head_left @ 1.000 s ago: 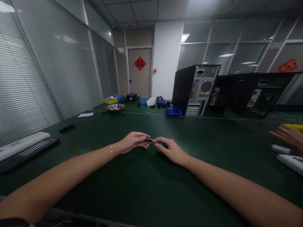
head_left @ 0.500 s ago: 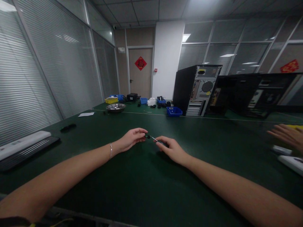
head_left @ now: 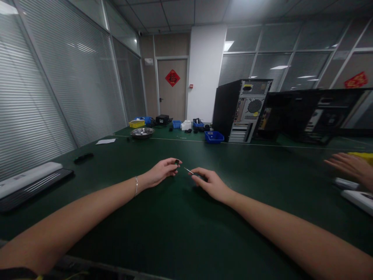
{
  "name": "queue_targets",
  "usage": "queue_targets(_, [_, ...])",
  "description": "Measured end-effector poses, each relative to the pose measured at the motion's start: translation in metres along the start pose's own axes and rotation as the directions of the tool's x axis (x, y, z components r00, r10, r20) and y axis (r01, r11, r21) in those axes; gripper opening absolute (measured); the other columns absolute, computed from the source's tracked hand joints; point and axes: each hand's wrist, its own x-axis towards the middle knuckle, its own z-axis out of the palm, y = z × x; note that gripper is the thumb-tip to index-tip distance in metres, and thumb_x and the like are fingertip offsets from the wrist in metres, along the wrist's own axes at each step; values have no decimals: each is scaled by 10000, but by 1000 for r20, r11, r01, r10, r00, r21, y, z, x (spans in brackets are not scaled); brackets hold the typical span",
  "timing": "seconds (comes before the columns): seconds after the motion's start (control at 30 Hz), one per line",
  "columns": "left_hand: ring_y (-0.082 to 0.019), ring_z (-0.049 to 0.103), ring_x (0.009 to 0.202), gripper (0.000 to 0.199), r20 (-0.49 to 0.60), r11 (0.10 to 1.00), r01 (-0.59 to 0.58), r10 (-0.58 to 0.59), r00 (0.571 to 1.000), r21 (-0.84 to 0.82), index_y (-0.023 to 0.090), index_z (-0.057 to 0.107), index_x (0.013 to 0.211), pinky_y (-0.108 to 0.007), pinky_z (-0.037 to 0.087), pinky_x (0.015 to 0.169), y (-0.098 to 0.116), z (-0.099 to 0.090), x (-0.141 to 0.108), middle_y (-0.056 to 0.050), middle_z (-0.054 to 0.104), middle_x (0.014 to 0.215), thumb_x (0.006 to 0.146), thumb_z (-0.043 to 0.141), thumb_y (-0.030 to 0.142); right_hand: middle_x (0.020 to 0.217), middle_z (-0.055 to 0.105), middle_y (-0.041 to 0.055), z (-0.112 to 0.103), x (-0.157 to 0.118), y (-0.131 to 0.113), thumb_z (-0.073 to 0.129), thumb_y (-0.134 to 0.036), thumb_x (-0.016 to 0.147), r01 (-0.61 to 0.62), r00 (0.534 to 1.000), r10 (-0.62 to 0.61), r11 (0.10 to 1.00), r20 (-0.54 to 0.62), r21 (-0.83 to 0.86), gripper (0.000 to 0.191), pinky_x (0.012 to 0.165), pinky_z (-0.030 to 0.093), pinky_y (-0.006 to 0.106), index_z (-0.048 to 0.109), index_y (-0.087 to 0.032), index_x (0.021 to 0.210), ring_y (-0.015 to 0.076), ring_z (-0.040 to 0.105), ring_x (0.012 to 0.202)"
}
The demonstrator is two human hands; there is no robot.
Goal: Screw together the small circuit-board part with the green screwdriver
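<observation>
Between the thumb and fingers of my left hand (head_left: 163, 171) is a small dark piece (head_left: 177, 161), too small to name. My right hand (head_left: 212, 184) is closed around a slim tool with a thin metal shaft, which looks like a screwdriver (head_left: 188, 170); most of its handle is hidden in the palm. The shaft points up and left toward the dark piece, with a small gap between them. Both hands are above the green tabletop (head_left: 175, 225), near its middle.
A black keyboard (head_left: 37, 188) lies at left, with a dark mouse (head_left: 83, 157) beyond it. A metal bowl (head_left: 142, 133), a blue bin (head_left: 214, 137) and a computer tower (head_left: 241, 112) stand farther back. Another person's hand (head_left: 349, 166) is at the right edge.
The dark piece has turned up and back in my left fingers, away from the tool's tip, which touched or nearly touched it before. My right hand has hardly moved.
</observation>
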Motion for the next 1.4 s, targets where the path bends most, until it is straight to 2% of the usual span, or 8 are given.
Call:
queue_targets(0.13, [-129,530,753,403,70,989,-31,21,997,144,188,502,1210,-297,433,702,3,7,-4,-56,585,926,830,570,302,870,628,32,0,0,0,466,-360,908,8,1000,-8,1000,-2,-10,298,648,434,262,578,-193,1129,154,571,712])
queue_targets(0.27, [-144,542,764,392,111,977,-63,41,993,204,177,521,1202,-320,441,721,4,11,-6,-63,596,922,850,526,349,827,623,22,1,0,1,469,-356,906,16,1000,-16,1000,-19,-10,298,621,425,254,580,-190,1127,151,566,687])
queue_targets(0.63, [-157,556,798,406,115,908,-141,104,988,395,196,547,1211,-308,454,736,9,13,-8,-47,613,907,837,534,354,872,634,19,1,1,1,465,-338,912,18,1000,-19,996,-15,-92,276,632,418,248,586,-206,1122,149,569,716])
queue_targets(0.83, [-155,571,786,386,170,932,-148,96,981,330,163,550,1203,-321,466,759,8,14,-8,-51,625,874,850,519,316,843,617,19,-1,1,0,450,-351,919,16,999,-15,1000,33,-23,296,623,425,249,571,-193,1138,145,564,696])
queue_targets(1.0, [-153,567,795,361,189,955,-120,69,980,270,161,561,1180,-329,460,766,8,13,-9,-59,615,917,848,521,296,935,624,34,-2,-1,-1,442,-362,922,16,998,-16,1000,66,4,304,636,438,257,562,-196,1148,151,568,732])
queue_targets(1.1, [-152,563,777,356,172,965,-115,75,982,237,163,554,1170,-332,458,747,4,12,-7,-60,606,912,844,528,305,940,625,35,-2,-1,-3,447,-363,920,18,998,-18,1000,68,3,304,650,442,262,567,-196,1143,151,569,736])
queue_targets(1.23, [-147,559,757,324,81,973,-118,104,991,200,163,544,1090,-322,455,724,-1,8,-3,-57,601,902,816,571,335,961,627,38,-2,-1,-4,452,-361,917,-5,999,4,1000,54,8,300,666,448,270,569,-200,1142,158,575,753])
queue_targets(1.4, [-171,559,855,261,29,920,-146,146,989,364,169,573,994,-314,427,782,3,1,-1,-39,596,910,830,542,370,931,626,36,-3,-1,-2,455,-363,915,-23,999,23,1000,36,15,306,660,453,268,564,-200,1150,159,578,749])
